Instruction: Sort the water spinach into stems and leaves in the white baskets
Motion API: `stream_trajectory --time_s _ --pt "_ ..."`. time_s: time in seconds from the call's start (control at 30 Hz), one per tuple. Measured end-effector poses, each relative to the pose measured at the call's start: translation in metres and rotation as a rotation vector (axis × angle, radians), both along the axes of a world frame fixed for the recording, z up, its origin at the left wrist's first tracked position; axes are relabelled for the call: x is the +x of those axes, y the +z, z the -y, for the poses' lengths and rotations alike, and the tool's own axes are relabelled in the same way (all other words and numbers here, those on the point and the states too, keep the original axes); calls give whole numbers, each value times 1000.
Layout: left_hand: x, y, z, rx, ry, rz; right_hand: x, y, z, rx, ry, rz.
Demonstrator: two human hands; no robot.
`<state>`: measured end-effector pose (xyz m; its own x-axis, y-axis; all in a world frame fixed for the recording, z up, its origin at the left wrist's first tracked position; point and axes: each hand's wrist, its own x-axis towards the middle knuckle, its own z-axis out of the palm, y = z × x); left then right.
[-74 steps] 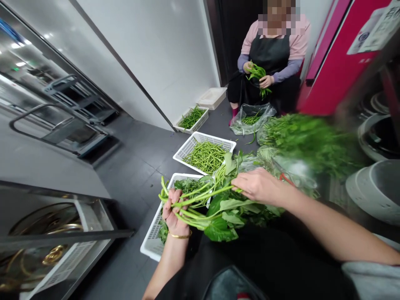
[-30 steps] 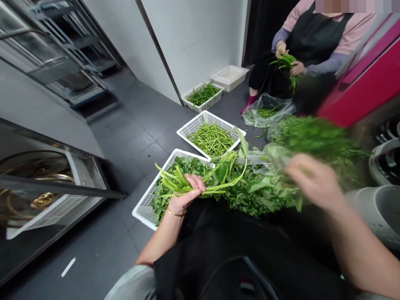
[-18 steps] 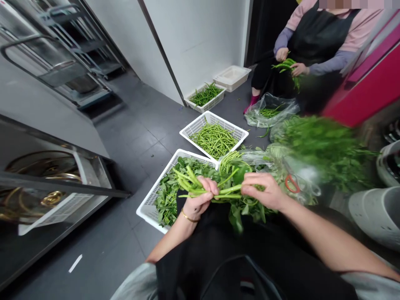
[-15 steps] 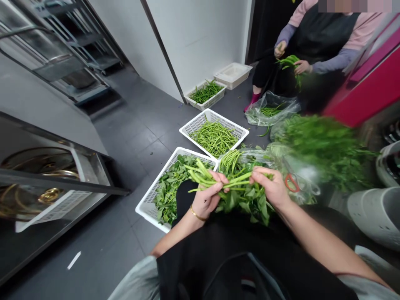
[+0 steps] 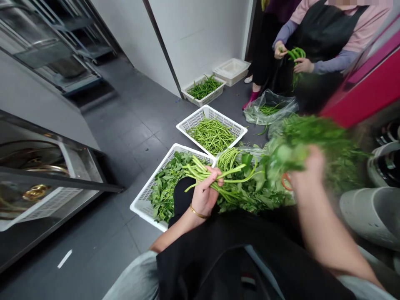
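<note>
My left hand (image 5: 204, 195), with a gold bangle on the wrist, is closed round a bunch of long green leafy stems (image 5: 225, 177) held over my lap. My right hand (image 5: 304, 173) is raised to the right and smeared by motion; it seems to grip leafy greens (image 5: 283, 156) pulled off the bunch. Below the left hand stands a white basket of picked leaves (image 5: 150, 196). Behind it is a white basket of green beans (image 5: 212, 133).
Another person (image 5: 315, 46) sits at the far right, both hands on green beans, with a clear bag of beans (image 5: 268, 110) at their feet. Two more white baskets (image 5: 204, 87) stand by the wall. A heap of greens (image 5: 325, 141) and grey tubs (image 5: 371, 212) lie right. Steel racks line the left.
My right hand has left the stems near my left hand and swung up and to the right with leaves. The left hand keeps its hold on the bunch.
</note>
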<state>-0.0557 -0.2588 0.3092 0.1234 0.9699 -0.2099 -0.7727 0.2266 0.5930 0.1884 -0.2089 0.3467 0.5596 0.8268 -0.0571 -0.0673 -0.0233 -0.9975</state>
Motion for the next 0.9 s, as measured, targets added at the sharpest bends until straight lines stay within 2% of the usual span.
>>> stream_trajectory --time_s 0.07,0.13,0.17,0.23,0.3,0.37,0.43,0.53,0.6,0.7,0.73,0.8,0.9 --pt "-15 -5 -6 -45 55 65 27 12 -14 66 -166 -4" --pt "-30 -10 -14 -84 98 145 40 28 -11 155 -187 151" --pt "-37 -12 -18 -95 122 176 41 36 -3 185 -125 258" --pt "-46 -14 -27 -110 155 216 30 51 17 186 107 495" --pt "-49 -16 -34 -119 162 244 8 61 35 142 386 734" --pt "-49 -18 -39 -117 162 261 -22 65 43 162 648 968" --pt "-47 -19 -41 -101 180 265 -53 60 42 270 833 1134" --pt "-49 -18 -43 -85 207 260 -84 44 31 391 879 1329" --pt "-54 -17 -46 -104 237 259 -90 32 25 383 899 1418" --pt "-64 -15 -50 -176 333 266 -79 18 21 365 1080 1392" --pt "-68 -15 -52 -204 359 272 -74 14 19 376 1095 1374" --pt "-71 -15 -54 -254 380 286 -68 7 14 417 976 1375" --pt "-69 -12 -56 -308 385 315 -80 -1 -1 437 763 1438"
